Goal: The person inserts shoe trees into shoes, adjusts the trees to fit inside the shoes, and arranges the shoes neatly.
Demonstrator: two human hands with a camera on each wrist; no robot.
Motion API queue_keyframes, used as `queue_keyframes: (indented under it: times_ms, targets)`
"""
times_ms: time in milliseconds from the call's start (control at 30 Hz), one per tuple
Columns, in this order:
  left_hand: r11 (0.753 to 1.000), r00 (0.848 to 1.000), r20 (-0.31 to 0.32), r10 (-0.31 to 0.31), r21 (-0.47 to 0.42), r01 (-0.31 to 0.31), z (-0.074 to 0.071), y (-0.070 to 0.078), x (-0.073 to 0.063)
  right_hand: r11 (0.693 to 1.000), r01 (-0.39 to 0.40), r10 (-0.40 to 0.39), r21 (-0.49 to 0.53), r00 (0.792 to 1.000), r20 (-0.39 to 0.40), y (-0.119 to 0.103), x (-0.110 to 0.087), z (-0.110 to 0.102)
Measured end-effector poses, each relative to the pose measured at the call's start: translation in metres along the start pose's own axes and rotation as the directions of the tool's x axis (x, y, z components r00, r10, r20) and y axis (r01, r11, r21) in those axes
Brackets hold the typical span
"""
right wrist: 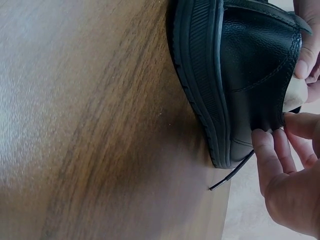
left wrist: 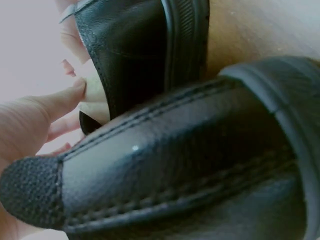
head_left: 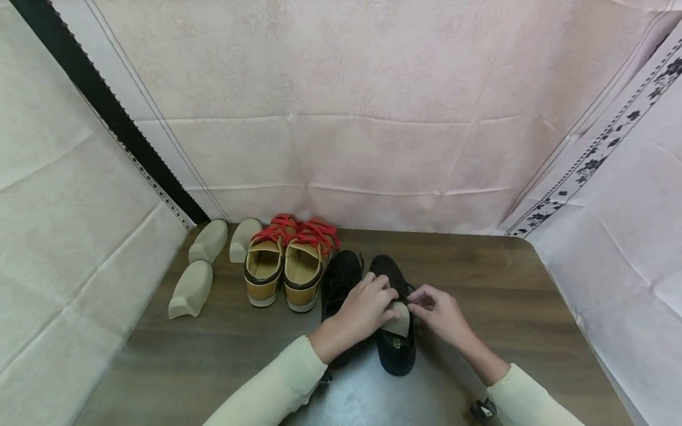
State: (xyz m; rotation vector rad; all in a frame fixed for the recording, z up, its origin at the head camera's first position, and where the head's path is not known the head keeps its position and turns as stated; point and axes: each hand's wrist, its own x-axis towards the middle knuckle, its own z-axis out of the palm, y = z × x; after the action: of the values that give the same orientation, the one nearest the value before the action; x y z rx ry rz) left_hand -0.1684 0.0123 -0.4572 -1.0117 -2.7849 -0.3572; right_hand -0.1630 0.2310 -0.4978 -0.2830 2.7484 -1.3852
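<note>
The right-hand black lace-up shoe stands on the wooden surface with a pale shoe insert in its opening. My left hand reaches over the other black shoe and holds the upper of the right-hand shoe, its thumb against the insert. From the other side, my right hand pinches the edge of the opening near the laces, thumb at the rim and fingers outside. A loose lace end hangs beside the sole in the right wrist view. The left-hand shoe fills much of the left wrist view.
Tan shoes with red laces stand left of the black pair. Three pale inserts lie farther left, the nearest insert toward me. A pale patterned cloth hangs behind the wooden surface.
</note>
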Motion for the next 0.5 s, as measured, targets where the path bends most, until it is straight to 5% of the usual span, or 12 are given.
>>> queue_keyframes:
  times_ms: [167,500]
  targets:
    - [1.000,1.000,-0.027,0.009,0.012,-0.009,0.0024,-0.0017,0.0011,1.000,0.013,-0.013,0.000,1.000,-0.003,0.0021,0.0017,-0.0004]
    - [0.996,0.999,0.038,-0.030,-0.080,0.033,0.0020,-0.0028,0.0030,1.000,-0.023,0.023,0.017,1.000,0.020,0.0029,0.0004,-0.0003]
